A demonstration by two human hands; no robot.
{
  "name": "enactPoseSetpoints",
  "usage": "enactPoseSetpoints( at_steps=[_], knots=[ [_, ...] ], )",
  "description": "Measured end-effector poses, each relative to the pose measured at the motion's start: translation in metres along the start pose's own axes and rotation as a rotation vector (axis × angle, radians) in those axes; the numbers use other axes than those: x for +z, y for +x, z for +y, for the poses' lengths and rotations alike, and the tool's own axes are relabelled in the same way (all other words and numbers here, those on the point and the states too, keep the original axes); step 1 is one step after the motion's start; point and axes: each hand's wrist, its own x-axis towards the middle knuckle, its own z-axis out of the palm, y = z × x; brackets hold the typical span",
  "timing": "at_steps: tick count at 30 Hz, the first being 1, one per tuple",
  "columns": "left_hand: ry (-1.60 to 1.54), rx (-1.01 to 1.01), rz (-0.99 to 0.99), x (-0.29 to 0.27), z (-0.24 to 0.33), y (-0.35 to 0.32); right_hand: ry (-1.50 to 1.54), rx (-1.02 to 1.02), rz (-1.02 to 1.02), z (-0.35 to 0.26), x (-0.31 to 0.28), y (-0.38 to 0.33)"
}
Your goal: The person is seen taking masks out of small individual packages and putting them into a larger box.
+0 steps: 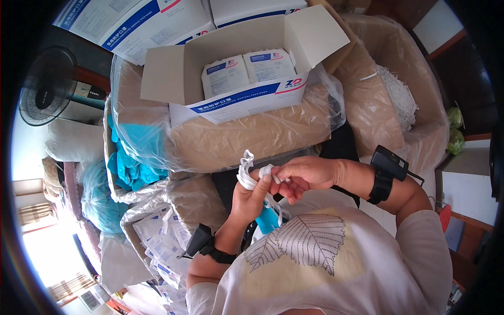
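**Two hands on one mask, held at chest height**

Several cartons crowd the view ahead. We note the largest, a bagged brown carton (252,131), with an open white box (236,68) of sealed packets resting on top. To the left sits a bag of blue gloves (128,157), and below it a bag of flat packets (163,241).

Between these and our chest we hold a mask (268,218), blue body hanging down, white straps (245,173) bunched above. The left hand (249,197) is clenched around the straps and the mask's top. The right hand (307,176) pinches a strap end, its other fingers loosely curled.

We judge the mask very light, soft and limp; the straps look stretchy and prone to tangling. The body edge offers the firmest hold.
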Motion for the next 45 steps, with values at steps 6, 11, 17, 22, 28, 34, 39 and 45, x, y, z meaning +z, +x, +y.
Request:
enactPoseSetpoints(
  at_steps=[6,11,17,22,28,34,39,45],
  knots=[
    [-0.181,-0.064,-0.051,-0.008,0.003,0.007,-0.159,-0.1,0.144,-0.006,-0.005,0.001],
    [0.09,-0.157,-0.133,-0.021,0.007,0.009,-0.33,-0.205,0.218,-0.003,0.0,0.005],
    [0.189,-0.187,-0.211,-0.034,0.002,0.006,-0.801,-0.207,0.185,0.001,0.001,0.002],
    [0.595,-0.084,-0.5,-0.043,0.002,-0.012,-1.091,-0.028,0.004,0.002,0.009,-0.025],
    [0.043,-0.361,-0.49,-0.017,-0.047,-0.062,-0.961,0.236,-0.168,0.019,-0.008,-0.081],
    [-0.205,-0.588,-0.126,-0.002,-0.061,-0.092,-0.787,0.573,-0.061,-0.003,-0.036,-0.153],
    [-0.202,-0.605,-0.04,-0.016,-0.076,-0.075,-0.572,0.343,0.391,0.014,-0.069,-0.171],
    [-0.25,-0.292,0.082,-0.046,-0.066,-0.03,-0.351,0.066,0.481,0.077,-0.101,-0.019]
  ],
)
